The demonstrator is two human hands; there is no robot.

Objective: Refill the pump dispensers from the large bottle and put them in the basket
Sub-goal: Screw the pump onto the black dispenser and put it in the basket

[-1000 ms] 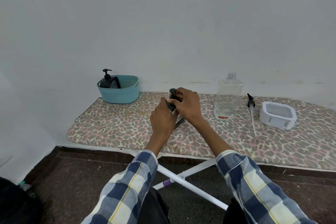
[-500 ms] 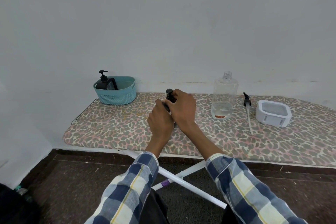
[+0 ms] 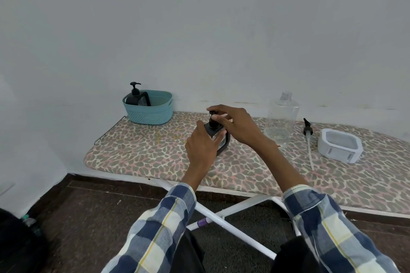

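A person in a plaid shirt works over an ironing board [image 3: 155,153] with a leopard-print cover, set against a pale wall. The landmark here is a dark pump dispenser [image 3: 218,137] standing upright near the middle of the board.

The left hand [image 3: 200,147] wraps around the dispenser's body, its grip pressed closed on the near side. The right hand [image 3: 236,124] reaches over from the right, its fingers [image 3: 218,109] curled over the black pump head [image 3: 213,117] at the top; that grip pinches the pump head.

To the left of the held dispenser and farther back, by the wall, sits a teal basket [image 3: 150,114]. A second dark dispenser [image 3: 136,96] already stands inside it.

To the right of the held dispenser stands a large clear bottle [image 3: 282,117], uncapped, with only a little liquid at the bottom. Farther right lies a loose pump with its long tube [image 3: 308,142], flat on the board. Beyond that sits a white square container [image 3: 340,148].
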